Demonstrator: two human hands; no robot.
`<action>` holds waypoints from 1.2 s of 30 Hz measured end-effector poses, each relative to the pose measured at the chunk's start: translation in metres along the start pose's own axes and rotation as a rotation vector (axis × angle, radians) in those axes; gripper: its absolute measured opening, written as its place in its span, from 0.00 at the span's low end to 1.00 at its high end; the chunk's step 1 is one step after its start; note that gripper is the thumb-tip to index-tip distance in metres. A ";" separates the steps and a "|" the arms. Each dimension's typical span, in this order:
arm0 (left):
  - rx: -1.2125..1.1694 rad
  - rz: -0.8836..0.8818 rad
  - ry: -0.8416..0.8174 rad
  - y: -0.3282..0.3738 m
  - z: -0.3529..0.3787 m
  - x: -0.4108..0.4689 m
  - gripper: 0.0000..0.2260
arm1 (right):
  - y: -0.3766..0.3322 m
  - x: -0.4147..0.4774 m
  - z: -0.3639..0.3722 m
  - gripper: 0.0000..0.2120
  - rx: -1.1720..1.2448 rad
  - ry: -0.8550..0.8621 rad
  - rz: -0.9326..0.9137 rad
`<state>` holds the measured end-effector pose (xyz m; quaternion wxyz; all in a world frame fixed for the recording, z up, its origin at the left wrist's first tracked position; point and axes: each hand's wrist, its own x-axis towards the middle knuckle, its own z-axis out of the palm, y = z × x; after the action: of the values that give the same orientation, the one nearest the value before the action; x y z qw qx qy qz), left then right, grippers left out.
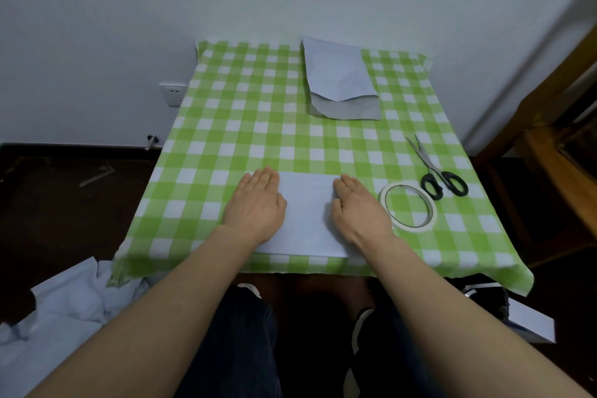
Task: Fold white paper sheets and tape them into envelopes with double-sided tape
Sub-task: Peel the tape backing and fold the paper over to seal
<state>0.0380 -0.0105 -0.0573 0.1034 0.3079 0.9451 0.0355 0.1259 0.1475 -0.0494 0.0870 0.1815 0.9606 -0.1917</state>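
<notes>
My left hand [256, 203] and right hand [355, 207] lie flat, palms down, fingers extended and grasping nothing, pressing a white paper sheet [307, 216] at the checked tablecloth's [226, 113] six o'clock edge. The double-sided tape roll [407, 207] sits at three o'clock of my right hand.

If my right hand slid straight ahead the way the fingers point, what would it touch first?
Probably nothing but cloth. The right hand lies flat on the paper sheet, fingers pointing away. Ahead is bare checked tablecloth; farther on, possibly the opened paper pack, though depth is unclear.
</notes>
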 end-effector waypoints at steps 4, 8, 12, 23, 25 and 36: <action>0.009 -0.005 0.075 0.012 -0.004 0.002 0.24 | -0.004 0.005 -0.006 0.22 -0.028 0.064 0.062; -0.017 0.089 0.025 0.021 -0.002 0.007 0.24 | -0.020 0.006 0.000 0.25 -0.024 -0.007 -0.073; -0.022 0.047 0.013 0.004 0.001 0.003 0.23 | -0.005 0.001 -0.001 0.25 -0.048 0.003 -0.030; 0.018 -0.016 0.034 0.002 0.001 0.003 0.24 | -0.004 0.003 -0.001 0.25 -0.045 0.018 -0.009; 0.057 -0.065 0.090 0.002 -0.002 0.001 0.25 | 0.002 0.003 -0.004 0.25 -0.090 0.081 0.046; -0.017 0.047 0.080 0.024 0.021 -0.008 0.25 | -0.008 -0.003 0.036 0.25 -0.104 0.100 -0.034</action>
<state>0.0621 0.0041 -0.0734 0.0672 0.3272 0.9407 0.0584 0.1294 0.1255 -0.0785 0.0449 0.1698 0.9754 -0.1336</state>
